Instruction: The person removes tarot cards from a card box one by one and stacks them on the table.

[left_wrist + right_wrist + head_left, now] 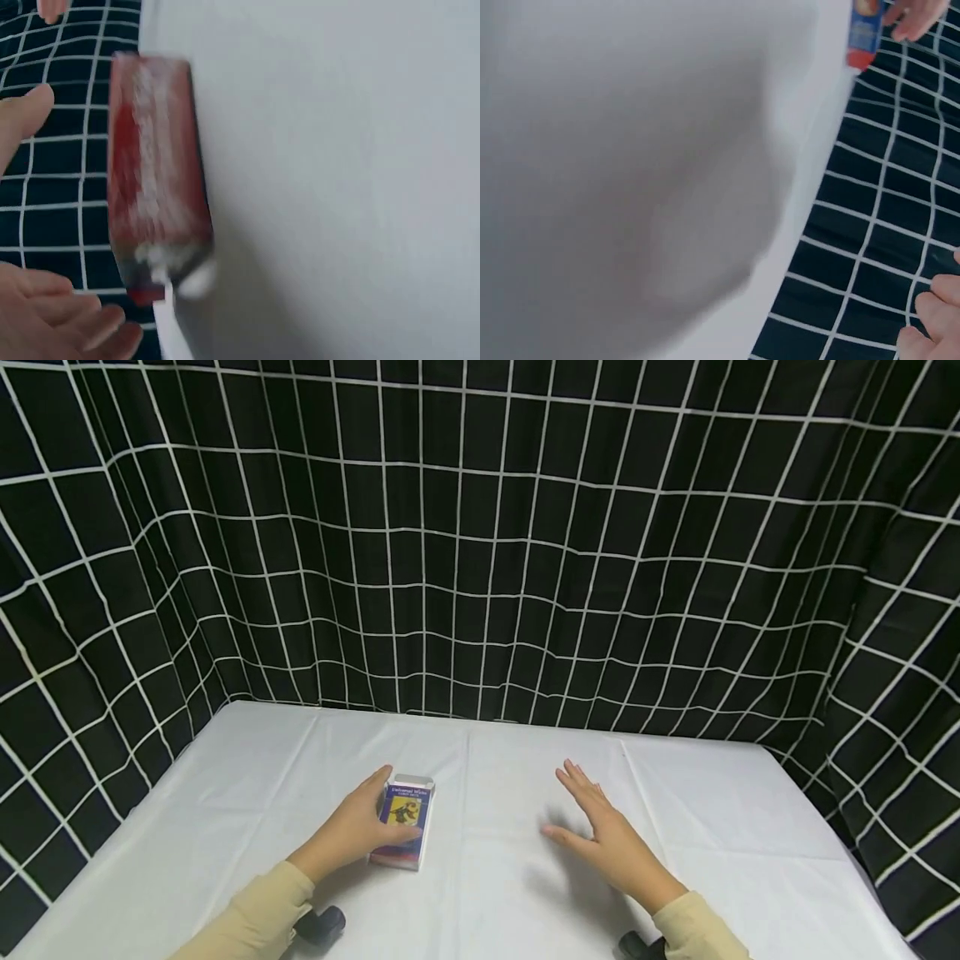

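Note:
A tarot card box (pixel 405 814), blue with a yellow picture on its front, lies on the white table at centre left. Its pale top flap sticks out at the far end. My left hand (pixel 358 825) is around the near left of the box, thumb overlapping its front and fingers spread past its left side. In the left wrist view the red end of the box (pixel 157 150) is blurred, with thumb and fingers apart to its left. My right hand (pixel 611 843) hovers over the cloth to the right, fingers extended and thumb apart, holding nothing.
A creased white cloth (pixel 517 793) covers the table. Black curtains with a white grid (pixel 480 568) stand behind it and on both sides. Dark wrist camera mounts (pixel 321 927) show under the sleeves.

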Demonstrator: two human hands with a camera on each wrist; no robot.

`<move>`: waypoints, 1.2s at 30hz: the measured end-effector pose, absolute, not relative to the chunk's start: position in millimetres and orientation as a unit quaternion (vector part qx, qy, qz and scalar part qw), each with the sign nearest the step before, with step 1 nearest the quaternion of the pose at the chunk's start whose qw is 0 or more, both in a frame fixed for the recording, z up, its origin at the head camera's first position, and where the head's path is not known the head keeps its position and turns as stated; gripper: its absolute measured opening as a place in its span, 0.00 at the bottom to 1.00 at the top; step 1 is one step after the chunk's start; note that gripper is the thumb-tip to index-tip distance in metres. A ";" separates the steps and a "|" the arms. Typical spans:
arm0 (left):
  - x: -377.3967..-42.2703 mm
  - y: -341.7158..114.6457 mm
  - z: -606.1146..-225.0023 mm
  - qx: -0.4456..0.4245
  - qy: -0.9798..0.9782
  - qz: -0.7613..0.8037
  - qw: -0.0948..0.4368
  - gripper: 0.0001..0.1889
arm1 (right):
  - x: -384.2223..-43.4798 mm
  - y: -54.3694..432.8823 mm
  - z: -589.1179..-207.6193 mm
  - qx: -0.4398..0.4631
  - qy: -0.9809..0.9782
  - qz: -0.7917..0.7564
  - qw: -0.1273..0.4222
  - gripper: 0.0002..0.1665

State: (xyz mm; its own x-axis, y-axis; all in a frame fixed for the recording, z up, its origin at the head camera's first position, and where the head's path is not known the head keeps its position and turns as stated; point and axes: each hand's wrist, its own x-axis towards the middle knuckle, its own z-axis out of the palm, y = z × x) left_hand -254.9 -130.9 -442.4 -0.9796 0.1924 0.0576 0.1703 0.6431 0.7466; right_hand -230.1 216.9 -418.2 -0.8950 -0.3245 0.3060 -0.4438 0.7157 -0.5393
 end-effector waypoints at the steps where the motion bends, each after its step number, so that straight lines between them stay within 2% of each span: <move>1: -254.6 -128.7 -442.8 0.094 0.904 0.417 0.013 0.58 | -229.3 215.2 -418.8 0.204 -0.920 0.323 0.091 0.47; 21: -248.4 -108.3 -451.5 0.004 0.884 0.468 -0.003 0.58 | -224.7 196.2 -428.4 0.159 -0.897 0.406 0.076 0.39; 36: -245.0 -93.4 -461.0 -0.010 0.902 0.430 -0.040 0.56 | -220.9 190.3 -428.1 0.159 -0.890 0.425 0.051 0.35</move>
